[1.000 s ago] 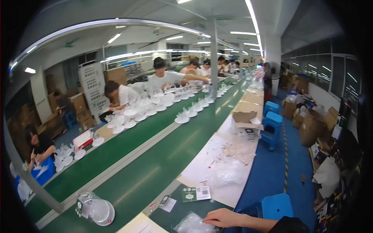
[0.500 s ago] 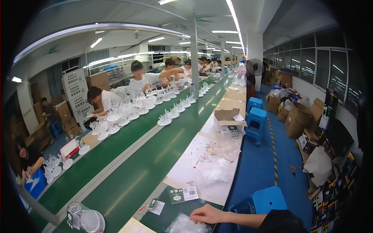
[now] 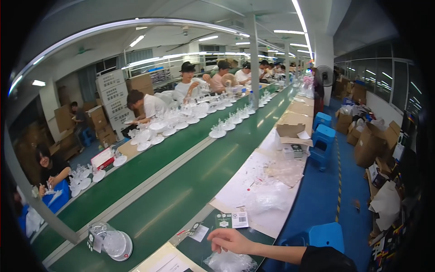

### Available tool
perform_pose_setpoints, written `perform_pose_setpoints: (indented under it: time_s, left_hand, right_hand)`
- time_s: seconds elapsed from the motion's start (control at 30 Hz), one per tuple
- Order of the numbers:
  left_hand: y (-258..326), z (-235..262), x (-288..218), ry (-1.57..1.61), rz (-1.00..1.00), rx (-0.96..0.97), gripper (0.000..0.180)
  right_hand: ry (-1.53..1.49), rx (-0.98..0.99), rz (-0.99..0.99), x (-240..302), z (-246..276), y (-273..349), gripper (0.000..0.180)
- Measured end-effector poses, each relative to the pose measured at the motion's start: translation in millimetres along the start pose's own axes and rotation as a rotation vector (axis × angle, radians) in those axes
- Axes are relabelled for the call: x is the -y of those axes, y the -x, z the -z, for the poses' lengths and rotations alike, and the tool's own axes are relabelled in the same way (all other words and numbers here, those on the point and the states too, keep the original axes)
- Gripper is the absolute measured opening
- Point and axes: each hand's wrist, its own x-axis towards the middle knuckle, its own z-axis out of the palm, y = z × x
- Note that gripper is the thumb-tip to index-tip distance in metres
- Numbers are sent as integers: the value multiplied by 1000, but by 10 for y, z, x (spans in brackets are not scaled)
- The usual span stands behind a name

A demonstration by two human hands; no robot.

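My right hand (image 3: 231, 240) reaches in from the lower right in a black sleeve. Its fingers are loosely bent and slightly apart, pointing down, with nothing visible between them. Just below the fingertips lies a crumpled heap of clear plastic film or bags (image 3: 230, 262), cut off by the lower edge. Beyond the hand are a green-and-white printed card (image 3: 232, 220) and a small white tag (image 3: 199, 233). To the left, a clear domed plastic pack with a round base (image 3: 117, 245) rests tilted on the green belt. My left hand is out of view.
A long green conveyor belt (image 3: 172, 199) carries clear figures on round bases (image 3: 233, 119). Several people work along its far side. An open cardboard box (image 3: 292, 133) and more clear film (image 3: 267, 199) lie on the white bench. Blue stools (image 3: 326, 238) stand to the right.
The view has turned left, so the scene sits further right. My right hand has shifted left and up over the clear film, its fingers lifting a little.
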Motion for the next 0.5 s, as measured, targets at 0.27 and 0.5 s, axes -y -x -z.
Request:
perform_pose_setpoints:
  time_s: [0.27,0.5]
  left_hand:
    - [-229,-98,95,-51,-94,50,21]
    - [-451,-102,-294,312,80,-5,28]
  right_hand:
    - [54,188,-41,-274,-362,-629,16]
    - [72,159,61,-645,-401,-847,13]
